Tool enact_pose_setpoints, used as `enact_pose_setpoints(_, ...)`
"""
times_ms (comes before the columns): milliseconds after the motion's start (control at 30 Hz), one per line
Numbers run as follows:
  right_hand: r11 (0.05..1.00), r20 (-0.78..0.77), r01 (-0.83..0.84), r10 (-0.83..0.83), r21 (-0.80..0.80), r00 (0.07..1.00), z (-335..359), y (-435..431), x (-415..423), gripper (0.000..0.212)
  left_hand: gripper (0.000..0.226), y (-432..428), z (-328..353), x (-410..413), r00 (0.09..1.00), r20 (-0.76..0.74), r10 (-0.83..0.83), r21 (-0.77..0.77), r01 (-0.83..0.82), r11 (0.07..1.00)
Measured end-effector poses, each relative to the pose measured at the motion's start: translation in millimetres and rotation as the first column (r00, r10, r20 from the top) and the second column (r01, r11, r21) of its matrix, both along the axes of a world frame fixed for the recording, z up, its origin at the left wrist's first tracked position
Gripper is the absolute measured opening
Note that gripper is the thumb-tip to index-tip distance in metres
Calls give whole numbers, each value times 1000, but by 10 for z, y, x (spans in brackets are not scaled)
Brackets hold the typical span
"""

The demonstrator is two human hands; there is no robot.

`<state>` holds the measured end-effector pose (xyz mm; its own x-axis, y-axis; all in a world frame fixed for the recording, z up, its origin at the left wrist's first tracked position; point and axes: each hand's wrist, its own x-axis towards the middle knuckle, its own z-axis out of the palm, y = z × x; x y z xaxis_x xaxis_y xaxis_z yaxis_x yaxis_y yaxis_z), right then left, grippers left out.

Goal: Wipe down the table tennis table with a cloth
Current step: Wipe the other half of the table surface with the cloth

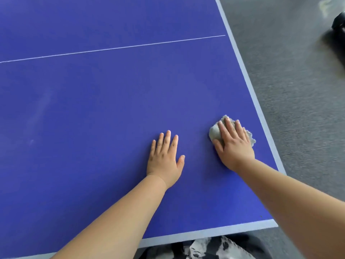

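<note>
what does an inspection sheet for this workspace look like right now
surface: blue table with white lines; faint pale smear at the left.
job's things: grey cloth, bunched on the table near its right edge.
clutter: nothing seen.
hands: right hand presses flat on the cloth; left hand lies flat on the bare table.
cables: nothing seen.
surroundings: grey floor; blurred dark object at the top right; patterned clothing at the bottom edge.
</note>
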<state>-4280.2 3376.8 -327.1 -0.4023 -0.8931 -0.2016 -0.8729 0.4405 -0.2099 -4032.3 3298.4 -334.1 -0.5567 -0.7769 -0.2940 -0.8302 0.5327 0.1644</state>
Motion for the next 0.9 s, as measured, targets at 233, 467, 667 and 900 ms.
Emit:
enact_pose_setpoints(233, 946, -34, -308, 306, -97, 951, -121, -305, 395, 58, 74, -225, -125, -188, 995, -62, 74, -66, -78, 995)
enact_pose_setpoints(467, 928, 18, -373, 373, -8, 928, -67, -311, -241, 72, 75, -568, 5, -360, 997, -79, 11, -35, -13, 999)
enact_pose_setpoints(667, 995, -6, 102, -102, 22, 995, -41, -1441, -292, 74, 75, -1336, -81, -567, 995, -14, 103, -115, -104, 988)
enact_pose_setpoints(900, 822, 3, -562, 565, -87, 825, -142, -1017, -2, 73, 77, -1366, -83, -586, 994, -28, 109, -106, -111, 988)
